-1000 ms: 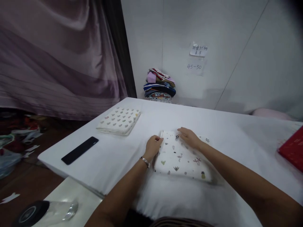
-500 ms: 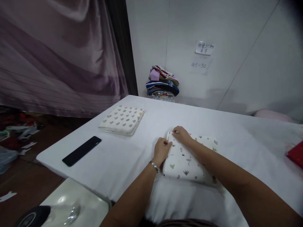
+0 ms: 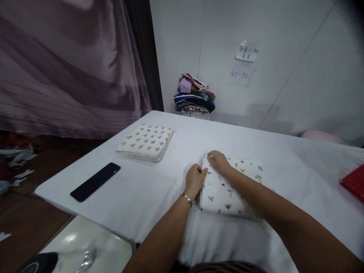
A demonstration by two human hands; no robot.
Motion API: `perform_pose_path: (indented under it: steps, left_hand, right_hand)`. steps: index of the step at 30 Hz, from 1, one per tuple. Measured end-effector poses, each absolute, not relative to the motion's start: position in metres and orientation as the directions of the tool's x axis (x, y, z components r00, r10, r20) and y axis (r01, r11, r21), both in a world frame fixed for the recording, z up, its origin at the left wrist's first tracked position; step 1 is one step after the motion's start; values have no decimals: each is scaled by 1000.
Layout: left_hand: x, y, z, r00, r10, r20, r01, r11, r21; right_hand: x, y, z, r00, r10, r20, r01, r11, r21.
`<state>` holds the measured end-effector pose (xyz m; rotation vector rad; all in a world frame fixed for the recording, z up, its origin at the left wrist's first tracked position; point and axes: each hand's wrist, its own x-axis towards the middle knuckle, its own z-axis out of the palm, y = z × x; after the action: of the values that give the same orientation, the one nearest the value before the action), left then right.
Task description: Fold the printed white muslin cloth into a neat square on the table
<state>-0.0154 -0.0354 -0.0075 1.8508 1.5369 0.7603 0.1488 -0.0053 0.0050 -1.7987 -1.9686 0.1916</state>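
A folded white cloth (image 3: 216, 197) printed with small plants and birds lies on the white-covered table in front of me. My left hand (image 3: 196, 179) pinches its left edge between thumb and curled fingers; a metal bracelet circles that wrist. At the far left corner of the same cloth, my right hand (image 3: 218, 161) grips the edge, the forearm crossing over and hiding part of the cloth's right side. Farther left rests a second folded white cloth (image 3: 146, 142) with a grey leaf-like print, touched by neither hand.
A black phone-like slab (image 3: 95, 182) lies near the left edge of the table (image 3: 170, 113). Folded fabrics (image 3: 195, 94) are stacked by the wall beyond. Something red (image 3: 354, 182) sits at the far right. A pale stool-like surface (image 3: 108, 242) stands lower left, beside a curtain (image 3: 71, 68).
The view has shifted slightly. Both hands keep their hold on the cloth's left edge, and the cloth's near left corner looks a little straighter.
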Motion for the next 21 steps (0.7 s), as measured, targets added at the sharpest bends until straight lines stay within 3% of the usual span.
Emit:
perform_pose_path:
  steps: [4,10,15,21]
  left_hand:
    - [-15,-34,-10,173,983,58,636,-157,755]
    - [-15,-32,-9,192,980,58,665,-173,726]
    - [-16,-27,-9,220,972,86,663,-214,718]
    - [-17,-27,-6,235,970,64,669,-209,714]
  right_hand:
    - [143,-29,2,-163,935,317,894,275,-353]
    - [130,-51,4,-230,969,85,898,245,-364]
    - [157,-81,24,-101,989,107,927,132,-350]
    - [223,-127,14,203,979,16,972,-199,-123]
